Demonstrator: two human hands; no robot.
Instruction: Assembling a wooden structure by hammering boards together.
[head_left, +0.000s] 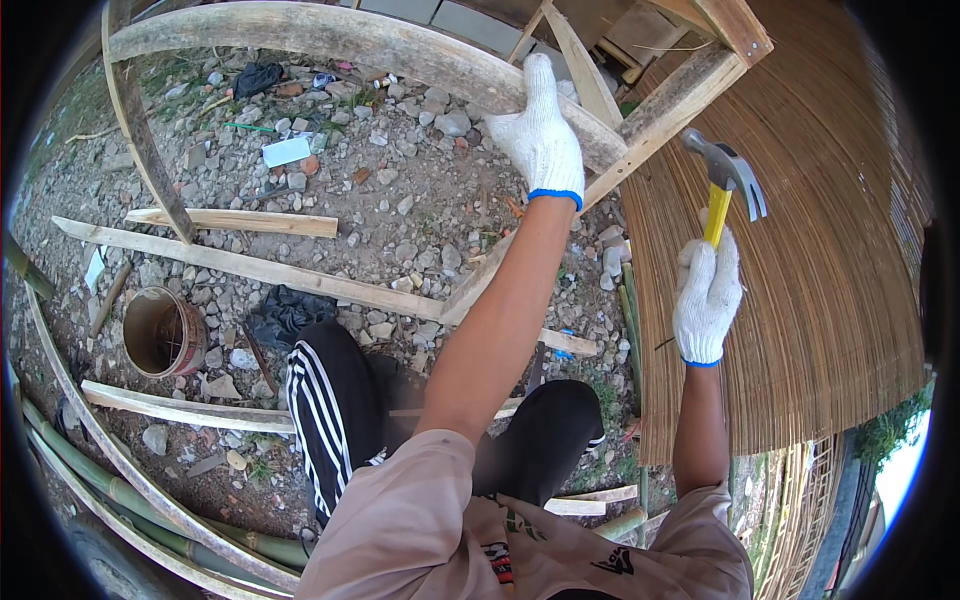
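Observation:
My left hand (545,140), in a white knitted glove with a blue cuff, grips a pale wooden beam (330,38) close to its right end. There the beam meets a slanting timber (680,100) of the same frame. My right hand (708,300), gloved alike, is closed around the yellow handle of a claw hammer (725,170). The hammer is raised to the right of the joint, its head apart from the wood. A wooden upright (145,140) stands at the beam's left end.
A woven bamboo panel (790,330) fills the right side. Stony ground holds loose wooden strips (250,262), a bucket (165,332) and a black plastic bag (290,312). Green bamboo poles (130,495) lie at lower left. My legs are bent below the frame.

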